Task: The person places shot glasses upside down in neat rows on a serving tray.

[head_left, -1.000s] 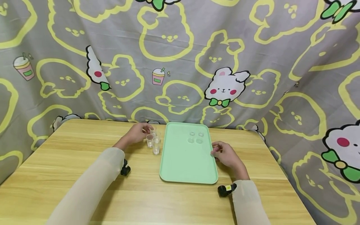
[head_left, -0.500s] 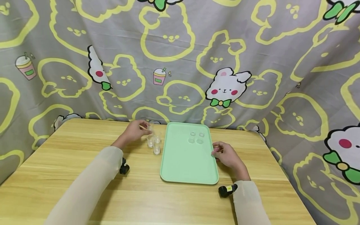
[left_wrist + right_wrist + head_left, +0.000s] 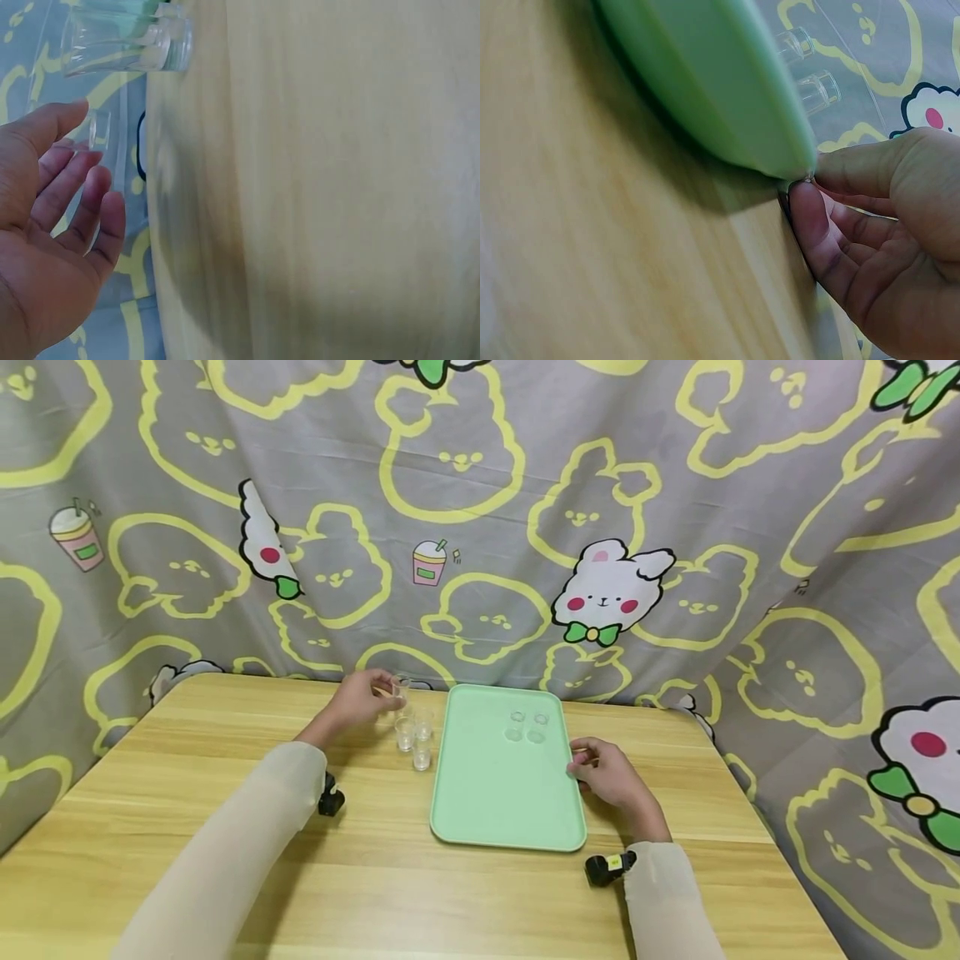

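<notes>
My left hand (image 3: pixel 360 697) pinches a small clear shot glass (image 3: pixel 401 687) between thumb and fingertips, beyond the other glasses left of the tray. The left wrist view shows this held glass (image 3: pixel 99 130) partly behind the fingers. Just nearer to me stand three more clear shot glasses (image 3: pixel 422 756) close together. On the far right part of the green tray (image 3: pixel 502 802), two clear glasses (image 3: pixel 537 728) stand, seemingly upside down. My right hand (image 3: pixel 607 772) grips the tray's right edge, with thumb and finger meeting at the rim (image 3: pixel 799 161) in the right wrist view.
Light wood table (image 3: pixel 360 877) lies under everything. A grey curtain (image 3: pixel 480 485) with yellow outlines hangs close behind its far edge. Each wrist carries a small black camera (image 3: pixel 600 868).
The left hand has lifted the pinched glass up and slightly left, away from the group of glasses. My right hand stays at the tray's edge, and the tray stays in place.
</notes>
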The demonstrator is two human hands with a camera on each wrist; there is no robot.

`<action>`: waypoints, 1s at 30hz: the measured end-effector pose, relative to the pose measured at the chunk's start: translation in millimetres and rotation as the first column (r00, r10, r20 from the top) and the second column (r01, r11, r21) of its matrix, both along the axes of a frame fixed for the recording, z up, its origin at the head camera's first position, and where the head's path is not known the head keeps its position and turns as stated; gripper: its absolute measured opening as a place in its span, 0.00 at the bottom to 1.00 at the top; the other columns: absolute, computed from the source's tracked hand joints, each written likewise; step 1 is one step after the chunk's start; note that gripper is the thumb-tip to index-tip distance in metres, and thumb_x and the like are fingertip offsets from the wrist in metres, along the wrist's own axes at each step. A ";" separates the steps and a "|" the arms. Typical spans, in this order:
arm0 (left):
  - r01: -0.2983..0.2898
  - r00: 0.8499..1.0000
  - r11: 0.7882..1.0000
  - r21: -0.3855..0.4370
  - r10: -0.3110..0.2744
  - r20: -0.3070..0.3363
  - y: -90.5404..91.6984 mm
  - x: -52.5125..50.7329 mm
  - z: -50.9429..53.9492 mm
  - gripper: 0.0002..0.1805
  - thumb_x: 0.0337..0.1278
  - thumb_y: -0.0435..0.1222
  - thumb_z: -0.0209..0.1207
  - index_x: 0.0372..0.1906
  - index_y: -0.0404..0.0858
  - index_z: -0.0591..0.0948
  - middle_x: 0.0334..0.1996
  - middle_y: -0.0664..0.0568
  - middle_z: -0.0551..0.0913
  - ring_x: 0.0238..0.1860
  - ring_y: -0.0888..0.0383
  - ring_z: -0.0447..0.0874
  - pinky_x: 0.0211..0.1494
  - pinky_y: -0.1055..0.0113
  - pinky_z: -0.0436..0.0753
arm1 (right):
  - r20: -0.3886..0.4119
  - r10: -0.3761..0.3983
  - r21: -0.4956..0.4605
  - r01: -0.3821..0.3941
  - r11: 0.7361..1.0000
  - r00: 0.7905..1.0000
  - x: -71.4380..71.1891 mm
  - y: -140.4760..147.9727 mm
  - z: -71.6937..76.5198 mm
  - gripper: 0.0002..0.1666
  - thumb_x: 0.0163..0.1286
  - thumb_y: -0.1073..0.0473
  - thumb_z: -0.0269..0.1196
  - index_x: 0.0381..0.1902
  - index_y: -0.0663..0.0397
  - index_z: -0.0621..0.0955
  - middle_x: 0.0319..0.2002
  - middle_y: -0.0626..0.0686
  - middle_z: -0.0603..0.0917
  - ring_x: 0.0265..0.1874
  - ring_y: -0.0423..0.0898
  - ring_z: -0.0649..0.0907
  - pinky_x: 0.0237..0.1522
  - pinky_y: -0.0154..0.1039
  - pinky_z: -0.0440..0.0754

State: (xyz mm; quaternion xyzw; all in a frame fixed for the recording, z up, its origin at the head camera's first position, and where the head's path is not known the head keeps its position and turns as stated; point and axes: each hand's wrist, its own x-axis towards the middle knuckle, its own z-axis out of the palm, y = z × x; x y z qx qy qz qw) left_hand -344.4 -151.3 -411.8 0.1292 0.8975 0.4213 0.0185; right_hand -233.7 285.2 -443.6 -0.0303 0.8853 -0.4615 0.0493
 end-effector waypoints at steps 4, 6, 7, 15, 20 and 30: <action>0.008 1.000 1.000 0.005 -0.008 -0.019 0.2 -0.6 3.8 0.18 0.62 0.42 0.70 0.51 0.37 0.81 0.50 0.42 0.85 0.49 0.44 0.84 0.52 0.52 0.83 | -0.003 0.007 -0.007 -0.007 1.000 1.000 -0.4 0.4 0.5 0.24 0.74 0.68 0.61 0.65 0.68 0.74 0.42 0.59 0.80 0.36 0.49 0.81 0.35 0.42 0.86; 0.015 0.999 1.000 0.004 -0.015 -0.030 0.8 -2.1 5.4 0.19 0.62 0.42 0.71 0.52 0.37 0.81 0.51 0.42 0.85 0.51 0.44 0.84 0.54 0.51 0.83 | -0.001 0.011 -0.009 -0.011 1.000 1.000 -0.5 0.8 0.7 0.24 0.74 0.68 0.61 0.65 0.68 0.74 0.42 0.59 0.81 0.36 0.49 0.81 0.36 0.42 0.86; 0.020 0.999 1.000 0.001 -0.020 -0.037 1.3 -2.9 6.7 0.19 0.62 0.42 0.71 0.52 0.37 0.82 0.50 0.42 0.85 0.51 0.43 0.84 0.55 0.50 0.83 | 0.000 0.012 -0.008 -0.012 1.000 1.000 -0.5 1.2 0.7 0.24 0.74 0.68 0.61 0.65 0.68 0.74 0.42 0.59 0.81 0.36 0.49 0.81 0.36 0.42 0.86; 0.072 0.994 0.997 0.006 -0.071 -0.088 8.3 -7.4 21.2 0.20 0.63 0.40 0.70 0.54 0.36 0.81 0.49 0.42 0.85 0.51 0.44 0.86 0.53 0.49 0.84 | -0.008 0.009 0.006 -0.009 1.000 1.000 0.5 2.6 2.6 0.24 0.74 0.67 0.62 0.65 0.68 0.74 0.42 0.59 0.81 0.37 0.49 0.81 0.36 0.42 0.86; 0.083 0.993 0.997 0.007 -0.082 -0.089 14.4 -6.9 28.5 0.19 0.63 0.41 0.70 0.54 0.38 0.82 0.49 0.44 0.85 0.50 0.45 0.85 0.52 0.51 0.84 | -0.011 0.012 0.010 -0.012 1.000 1.000 0.7 2.1 3.0 0.24 0.74 0.67 0.62 0.65 0.69 0.74 0.42 0.60 0.81 0.36 0.49 0.81 0.36 0.42 0.86; 0.123 0.986 0.992 0.033 -0.118 -0.122 31.8 -4.2 35.1 0.21 0.61 0.39 0.70 0.57 0.37 0.84 0.46 0.44 0.85 0.46 0.48 0.85 0.52 0.54 0.84 | -0.004 0.018 0.002 -0.018 1.000 1.000 -0.8 0.7 1.1 0.24 0.74 0.67 0.61 0.65 0.69 0.74 0.42 0.59 0.81 0.37 0.49 0.82 0.36 0.41 0.87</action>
